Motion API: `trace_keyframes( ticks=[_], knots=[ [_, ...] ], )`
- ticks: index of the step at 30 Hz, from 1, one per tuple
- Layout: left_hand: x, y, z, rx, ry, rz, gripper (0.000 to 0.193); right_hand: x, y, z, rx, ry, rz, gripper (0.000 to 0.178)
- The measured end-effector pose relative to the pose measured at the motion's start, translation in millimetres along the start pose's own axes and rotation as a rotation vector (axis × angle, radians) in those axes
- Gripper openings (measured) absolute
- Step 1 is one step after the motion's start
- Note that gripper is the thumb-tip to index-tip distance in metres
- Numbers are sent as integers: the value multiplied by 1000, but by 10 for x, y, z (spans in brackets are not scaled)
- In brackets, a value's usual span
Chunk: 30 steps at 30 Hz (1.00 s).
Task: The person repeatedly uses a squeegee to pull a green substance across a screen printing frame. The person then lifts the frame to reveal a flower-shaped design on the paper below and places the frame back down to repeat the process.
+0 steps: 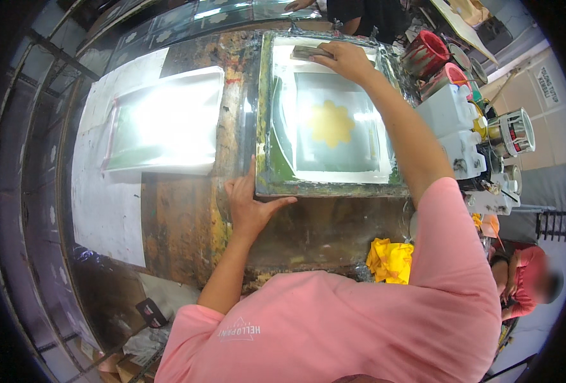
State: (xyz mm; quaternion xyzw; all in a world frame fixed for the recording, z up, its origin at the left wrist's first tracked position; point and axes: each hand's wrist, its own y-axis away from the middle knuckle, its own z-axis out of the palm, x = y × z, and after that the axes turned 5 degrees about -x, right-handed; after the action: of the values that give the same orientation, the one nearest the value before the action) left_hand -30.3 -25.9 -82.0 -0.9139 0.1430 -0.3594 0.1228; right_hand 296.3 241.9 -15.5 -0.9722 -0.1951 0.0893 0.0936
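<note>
A screen-printing frame (276, 190) lies on the worktable, with a yellow flower shape (331, 123) showing in its pale mesh. At the far end of the mesh, my right hand (348, 60) is closed around the squeegee (310, 53). My left hand (248, 207) rests at the frame's near left corner. Its thumb stretches along the front edge, its index finger points up the left side, and the other fingers are partly bent. Left of the frame lies a stack of clear, glossy sheets (168, 121), with strong glare across it.
White paper (104, 217) covers the left of the stained wooden table (187, 223). A crumpled yellow cloth (390, 260) lies near the front edge. Paint cans (425, 54) and white jugs (449, 112) crowd the right side. Metal racks (24, 191) stand left. Other people are at the back and lower right.
</note>
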Motion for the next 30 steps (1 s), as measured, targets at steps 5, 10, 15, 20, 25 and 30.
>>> trace_keyframes(
  ticks=[5, 10, 15, 20, 25, 30],
  knots=[
    [25, 13, -28, -10, -36, 29, 119, -242, 436, 257, 49, 90, 21, 40],
    [18, 29, -31, -13, -32, 30, 117, -881, 1302, 6, -13, 79, 31, 38],
    [2, 50, -14, 21, -33, 70, 116, -1634, 2189, -351, -140, 42, 69, 40],
    [185, 7, -112, -52, 94, -103, 105, -1759, 2239, -708, -30, -18, 37, 39],
    [624, -420, -258, 143, 813, -127, 115, -1826, 2066, -1160, 346, 230, -47, 34],
    [793, -809, -402, 202, 513, 106, 125, -1603, 1344, -1742, 531, 269, -68, 37]
  ],
)
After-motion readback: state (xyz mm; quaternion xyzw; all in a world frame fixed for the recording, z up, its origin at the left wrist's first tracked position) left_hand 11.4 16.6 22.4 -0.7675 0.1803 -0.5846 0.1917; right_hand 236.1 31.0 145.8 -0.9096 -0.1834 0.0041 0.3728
